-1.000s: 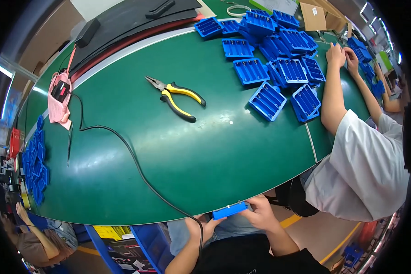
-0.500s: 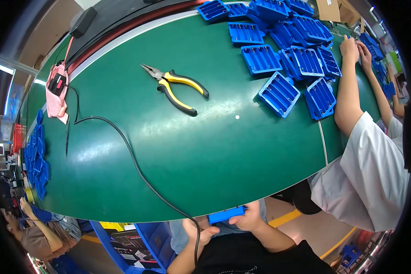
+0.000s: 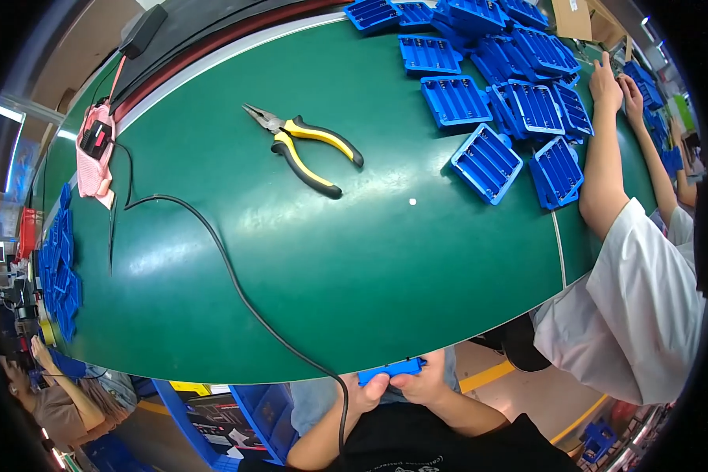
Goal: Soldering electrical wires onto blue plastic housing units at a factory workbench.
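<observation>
Both my hands sit just below the near edge of the green table [image 3: 307,259], holding a small flat blue plastic piece [image 3: 392,370] between them. My left hand [image 3: 367,392] grips its left end from below. My right hand [image 3: 422,386] holds its right part, fingers curled under it. A black cable [image 3: 236,283] runs across the table and drops down past my left wrist. Yellow-handled pliers [image 3: 307,147] lie on the table far from both hands.
Several blue plastic trays [image 3: 488,161] are piled at the table's far right, where a person in a white shirt [image 3: 637,299] rests both forearms. A pink cloth with a black device [image 3: 94,153] lies at the left. More blue parts [image 3: 55,267] line the left edge.
The view has tilted so the table sits higher and my hands with the blue piece lie further down the picture. The grip on the piece looks unchanged.
</observation>
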The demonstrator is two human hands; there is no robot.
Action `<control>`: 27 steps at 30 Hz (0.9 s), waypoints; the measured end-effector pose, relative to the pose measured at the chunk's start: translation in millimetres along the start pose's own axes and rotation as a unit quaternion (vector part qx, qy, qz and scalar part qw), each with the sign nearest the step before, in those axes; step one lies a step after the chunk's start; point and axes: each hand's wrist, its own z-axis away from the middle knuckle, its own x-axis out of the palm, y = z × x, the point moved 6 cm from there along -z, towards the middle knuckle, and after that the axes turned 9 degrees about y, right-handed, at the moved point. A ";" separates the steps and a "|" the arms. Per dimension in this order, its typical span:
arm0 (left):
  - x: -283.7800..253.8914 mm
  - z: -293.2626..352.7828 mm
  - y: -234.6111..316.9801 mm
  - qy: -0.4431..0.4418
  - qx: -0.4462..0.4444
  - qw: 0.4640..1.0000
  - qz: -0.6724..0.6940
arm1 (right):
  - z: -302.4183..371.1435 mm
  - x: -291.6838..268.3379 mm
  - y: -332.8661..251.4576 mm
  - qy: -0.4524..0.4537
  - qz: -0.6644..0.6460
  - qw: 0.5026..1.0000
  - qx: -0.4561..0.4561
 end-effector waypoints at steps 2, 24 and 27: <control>0.1 -0.5 -2.3 -0.010 -0.017 1.000 0.011 | -1.1 -0.3 -1.5 0.004 0.023 1.000 -0.012; 0.0 24.6 -0.2 -0.111 -0.125 0.986 -0.010 | 12.4 -1.3 -27.5 -0.099 0.020 0.984 0.147; 0.2 23.8 -2.5 -0.120 -0.143 0.982 -0.008 | 12.5 -1.6 -27.1 -0.083 0.002 0.979 0.184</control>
